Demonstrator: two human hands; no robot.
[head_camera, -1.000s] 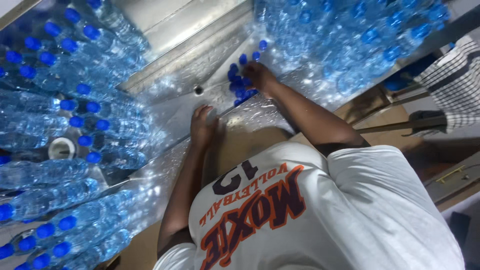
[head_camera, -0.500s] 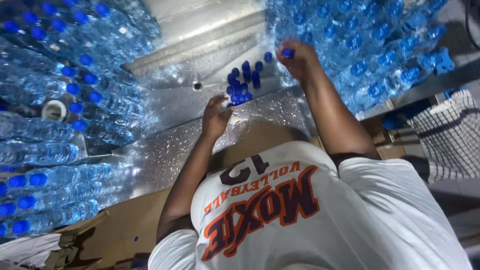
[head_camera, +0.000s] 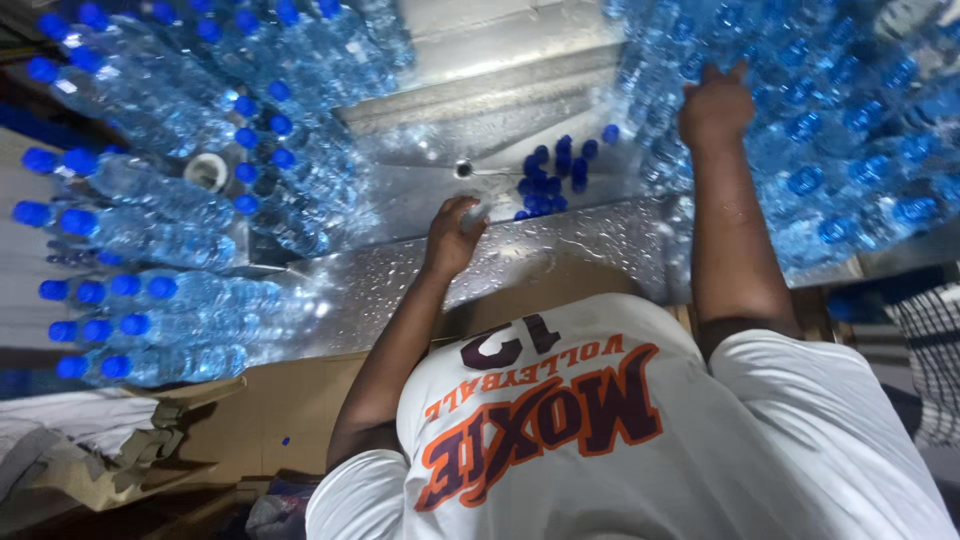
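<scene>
On your right side, your right hand is up against the big heap of clear water bottles with blue tops. Its fingers are bent and touch the bottles, but you cannot tell if they have hold of one. Your left hand rests at the edge of the wet shiny metal table. Its fingers are curled, and it is too hard to see if something small is inside them.

Just past your left hand lies a little bunch of loose blue caps on the table, between your two hands. It looks like you are picking through bottles and caps. A good grab on the right would need your fingers around one bottle only, because they are packed tight and wet.

On your left side, more bottles lie in packs wrapped in clear plastic, with their blue tops facing out. No labels show on them. A white ring sits among them. Brown cardboard lies low on the left. Far right, another person's checked sleeve shows.
</scene>
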